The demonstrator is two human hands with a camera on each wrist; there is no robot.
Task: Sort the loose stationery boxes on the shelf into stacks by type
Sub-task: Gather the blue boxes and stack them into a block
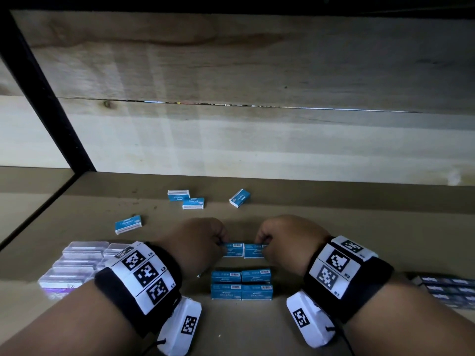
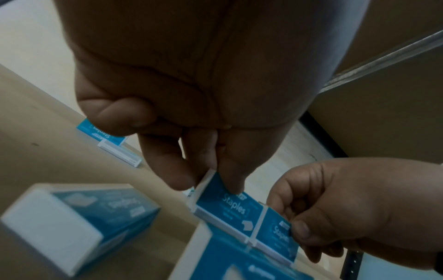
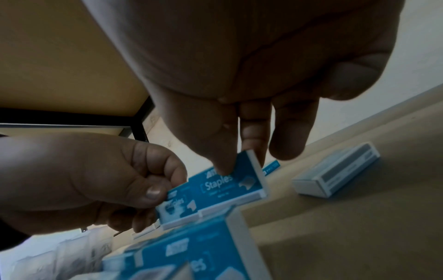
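Both hands are low over the brown shelf point(image 1: 334, 227), each pinching one small blue staples box. My left hand point(image 1: 221, 244) point(image 2: 208, 181) holds the left box point(image 1: 232, 250) point(image 2: 227, 204) by its outer end. My right hand point(image 1: 262, 242) point(image 3: 239, 161) holds the right box point(image 1: 254, 251) point(image 3: 230, 181) the same way. The two boxes sit end to end, touching. Just in front of them stands a stack of blue staples boxes point(image 1: 241, 285), two wide and two high. Several loose blue boxes lie farther back: one at the left point(image 1: 127, 224), two together point(image 1: 186, 199), one tilted point(image 1: 239, 198).
Clear plastic boxes point(image 1: 77, 265) are grouped at the near left of the shelf. Dark blue boxes point(image 1: 447, 291) sit at the near right edge. A black frame post point(image 1: 51, 98) rises at the left, and a pale wooden back wall point(image 1: 257, 145) closes the shelf.
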